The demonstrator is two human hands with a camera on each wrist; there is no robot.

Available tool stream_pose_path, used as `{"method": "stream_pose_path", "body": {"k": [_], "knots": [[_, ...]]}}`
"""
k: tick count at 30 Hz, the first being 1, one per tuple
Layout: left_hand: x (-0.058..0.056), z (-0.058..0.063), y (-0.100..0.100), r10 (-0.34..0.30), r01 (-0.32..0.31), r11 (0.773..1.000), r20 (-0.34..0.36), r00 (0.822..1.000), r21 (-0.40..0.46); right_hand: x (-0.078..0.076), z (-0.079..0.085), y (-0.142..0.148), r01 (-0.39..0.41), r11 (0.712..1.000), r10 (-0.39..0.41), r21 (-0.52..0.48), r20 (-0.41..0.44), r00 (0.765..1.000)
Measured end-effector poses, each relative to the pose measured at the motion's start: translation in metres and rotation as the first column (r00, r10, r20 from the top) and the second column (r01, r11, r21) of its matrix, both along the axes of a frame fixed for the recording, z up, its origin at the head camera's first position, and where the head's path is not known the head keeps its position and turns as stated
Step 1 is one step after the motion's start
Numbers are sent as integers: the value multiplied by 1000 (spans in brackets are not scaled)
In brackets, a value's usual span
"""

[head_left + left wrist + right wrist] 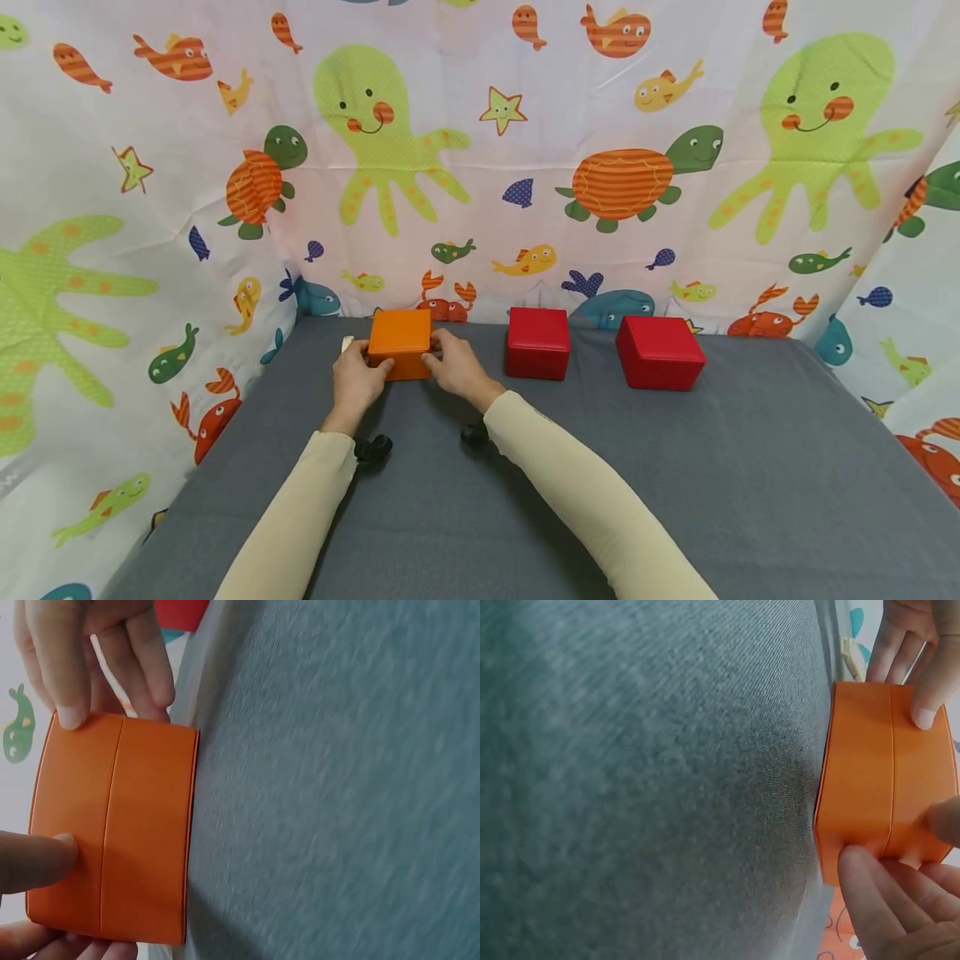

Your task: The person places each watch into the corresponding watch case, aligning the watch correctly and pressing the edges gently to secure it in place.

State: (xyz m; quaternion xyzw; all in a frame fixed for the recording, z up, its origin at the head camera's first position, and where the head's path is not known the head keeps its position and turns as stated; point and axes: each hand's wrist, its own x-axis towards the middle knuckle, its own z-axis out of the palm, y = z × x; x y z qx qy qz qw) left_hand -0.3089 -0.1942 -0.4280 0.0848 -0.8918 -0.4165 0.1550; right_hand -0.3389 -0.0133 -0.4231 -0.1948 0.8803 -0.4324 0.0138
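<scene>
An orange box [400, 344] sits on the grey cloth near its back edge, with a thin seam running around its sides and its top lying closed. At its left side, my left hand [356, 387] grips it, the thumb on the front face and the fingers along the side. From the right, my right hand [459, 367] holds the opposite side, its thumb also at the front. Both wrist views show the orange box [112, 825] between the two hands. A small pale object [851, 658] lies just beyond the left fingers.
Two red boxes stand to the right along the back, a nearer one [537, 343] and a farther one [660, 353]. A curtain [480, 192] printed with sea animals hangs behind and at both sides of the grey-covered table [750, 500].
</scene>
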Motion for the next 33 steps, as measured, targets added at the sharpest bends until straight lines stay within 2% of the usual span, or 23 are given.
{"method": "stream_pose_path", "body": {"k": [3, 8, 20, 27, 33], "knots": [[4, 0, 5, -3, 3, 1000, -6, 1000, 11, 2, -1, 3, 8, 1000, -8, -1, -10, 1000], [12, 1, 15, -42, 42, 999, 5, 999, 27, 8, -2, 17, 20, 1000, -20, -6, -13, 1000], [33, 1, 39, -92, 91, 994, 13, 996, 54, 25, -5, 53, -3, 998, 3, -56, -3, 1000], [32, -4, 42, -105, 102, 987, 18, 994, 120, 26, -5, 59, 15, 997, -12, -74, 38, 999], [25, -12, 34, -173, 157, 970, 74, 982, 186, 20, -10, 57, 43, 996, -36, -76, 97, 995]]}}
